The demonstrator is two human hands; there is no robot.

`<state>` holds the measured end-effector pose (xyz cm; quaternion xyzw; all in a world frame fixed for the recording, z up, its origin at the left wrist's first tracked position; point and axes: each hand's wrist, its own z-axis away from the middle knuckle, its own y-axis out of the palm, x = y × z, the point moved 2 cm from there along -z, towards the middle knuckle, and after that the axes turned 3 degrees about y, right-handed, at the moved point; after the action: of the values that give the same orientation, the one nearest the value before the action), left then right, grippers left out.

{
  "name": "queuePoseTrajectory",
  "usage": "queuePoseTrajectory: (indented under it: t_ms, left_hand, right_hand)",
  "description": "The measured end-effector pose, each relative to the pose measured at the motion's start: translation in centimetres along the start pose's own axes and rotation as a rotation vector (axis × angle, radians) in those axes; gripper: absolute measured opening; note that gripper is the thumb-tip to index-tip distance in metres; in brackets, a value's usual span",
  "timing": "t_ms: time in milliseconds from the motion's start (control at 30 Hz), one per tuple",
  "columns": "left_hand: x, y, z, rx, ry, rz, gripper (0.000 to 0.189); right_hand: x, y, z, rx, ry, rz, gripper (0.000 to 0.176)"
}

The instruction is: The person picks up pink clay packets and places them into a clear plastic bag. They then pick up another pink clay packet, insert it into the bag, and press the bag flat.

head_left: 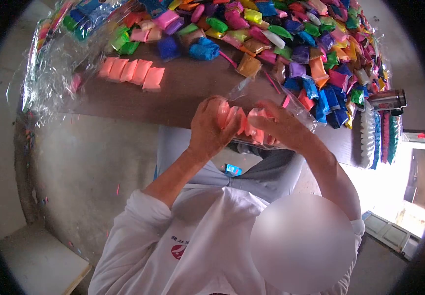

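We see the salmon-pink packets [237, 119] held at the near edge of the table [124, 105], above the person's lap, with a hand at each end of the bunch. The left hand [209, 123] is curled around the left-hand packets, thumb on the near side, and the right hand [282, 124] has its fingers bent over the right-hand ones, gripping them; blur hides exactly where its fingertips press. Our guess is that the two-sided hold keeps the soft packets in line – though we cannot tell whether they are joined or loose. Holding them close to the body probably keeps them away from the clutter farther off.

To the left and farther back lies a row of similar packets [140, 72], side by side and slightly fanned, perhaps set apart so their colour does not mix with the rest. A multicoloured heap [281, 37] fills the far side and spreads to the right, with a brownish packet [248, 65] at its near fringe. Crumpled clear film [50, 86] covers the far left, and more clear plastic [302, 107] lies just beside the right hand – likely the nearest thing to snag on. At the right, a metallic can [388, 100] stands near strips of packets [367, 137] hanging over the edge
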<state>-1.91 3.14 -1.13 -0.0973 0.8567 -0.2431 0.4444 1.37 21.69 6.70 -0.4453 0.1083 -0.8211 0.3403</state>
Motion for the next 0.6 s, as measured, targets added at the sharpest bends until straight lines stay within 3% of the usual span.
queuePoseTrajectory:
  t_ms: [67,133,233,367,533,600]
  left_hand:
    - [0.0,-0.1,-0.1,0.025,0.009,-0.015,0.032]
    - [0.0,0.0,-0.1,0.013,-0.048,0.054,0.033]
    - [-0.1,0.1,-0.1,0.02,-0.023,0.009,0.032]
    - [0.1,0.4,-0.1,0.022,-0.013,-0.019,0.032]
    - [-0.1,0.1,-0.4,0.011,-0.026,0.028,0.032]
    - [-0.2,0.0,-0.4,0.013,-0.019,0.022,0.033]
  right_hand:
    - [-0.4,-0.3,0.3,0.083,0.097,-0.148,0.072]
    - [-1.6,-0.6,0.4,-0.045,-0.226,0.112,0.083]
    - [-2.6,-0.5,0.2,-0.002,-0.332,0.15,0.088]
    - [-1.7,-0.7,0.7,-0.035,-0.315,0.228,0.084]
    - [-1.1,-0.8,0.8,0.041,-0.152,0.259,0.077]
    - [-2.0,-0.3,0.6,-0.027,-0.262,0.257,0.083]
